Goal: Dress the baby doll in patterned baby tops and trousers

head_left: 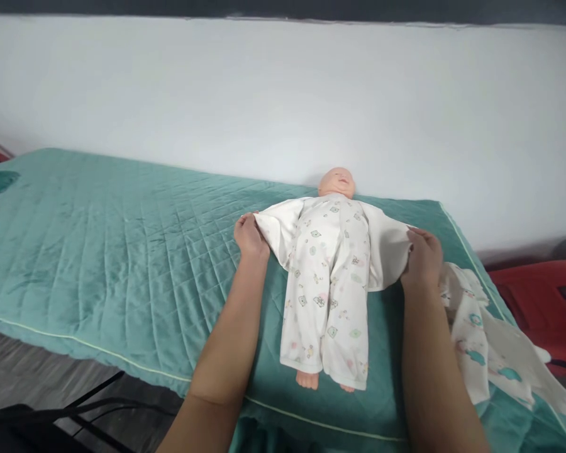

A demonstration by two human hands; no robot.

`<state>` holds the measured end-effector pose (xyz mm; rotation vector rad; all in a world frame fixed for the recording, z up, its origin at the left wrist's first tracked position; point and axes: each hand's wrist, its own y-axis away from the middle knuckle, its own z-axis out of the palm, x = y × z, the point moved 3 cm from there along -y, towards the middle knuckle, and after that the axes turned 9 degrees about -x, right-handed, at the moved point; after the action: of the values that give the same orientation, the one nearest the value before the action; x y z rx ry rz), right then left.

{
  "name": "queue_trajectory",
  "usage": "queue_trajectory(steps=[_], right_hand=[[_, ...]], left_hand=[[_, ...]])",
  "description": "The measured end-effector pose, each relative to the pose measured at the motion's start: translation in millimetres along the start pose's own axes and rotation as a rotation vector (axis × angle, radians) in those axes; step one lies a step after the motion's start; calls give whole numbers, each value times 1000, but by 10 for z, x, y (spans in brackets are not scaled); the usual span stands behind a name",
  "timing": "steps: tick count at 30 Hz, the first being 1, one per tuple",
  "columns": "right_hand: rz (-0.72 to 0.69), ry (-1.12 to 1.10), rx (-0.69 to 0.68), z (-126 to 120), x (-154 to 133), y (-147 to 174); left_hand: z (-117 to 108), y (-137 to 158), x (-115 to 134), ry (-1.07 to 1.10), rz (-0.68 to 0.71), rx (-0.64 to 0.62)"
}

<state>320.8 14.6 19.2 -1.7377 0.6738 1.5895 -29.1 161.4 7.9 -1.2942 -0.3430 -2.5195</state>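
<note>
A baby doll [337, 182] lies on its back, head towards the wall, feet towards me. White printed trousers [327, 302] cover its body up to the chest, and its toes stick out below the hems. Under it spreads a plain white cloth garment [389, 242], its two sides drawn out like wings. My left hand [251, 234] pinches the edge on the left. On the right, my right hand [423, 255] grips the opposite edge. The doll's arms are hidden.
The green quilted cover [122, 251] stretches far to the left along a white wall [264, 94]. Crumpled printed baby clothes [471, 333] hang near the right edge. A red plastic object [542, 308] stands beyond it. Black cables [99, 406] run at the lower left.
</note>
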Motion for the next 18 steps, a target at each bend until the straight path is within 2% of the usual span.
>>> queue_trajectory(steps=[2, 4, 6, 8, 9, 11, 15, 18], right_hand=[[-85, 149, -6, 60, -14, 33], [-254, 352, -58, 178, -62, 82], [-422, 540, -147, 339, -89, 112], [-513, 641, -251, 509, -76, 100], [-532, 684, -287, 586, -63, 76], [-522, 783, -319, 711, -39, 2], [-521, 948, -395, 830, -29, -197], [-511, 961, -479, 771, -1, -408]], left_hand=[[0, 44, 54, -87, 122, 23], [57, 119, 111, -300, 319, -33], [198, 206, 105, -637, 520, -225], [357, 274, -3, -956, 628, -486], [420, 293, -73, -1089, 656, -591], [505, 293, -196, -1305, 696, -711], [604, 182, -282, -1531, 744, -735], [654, 28, -246, -1628, 683, -737]])
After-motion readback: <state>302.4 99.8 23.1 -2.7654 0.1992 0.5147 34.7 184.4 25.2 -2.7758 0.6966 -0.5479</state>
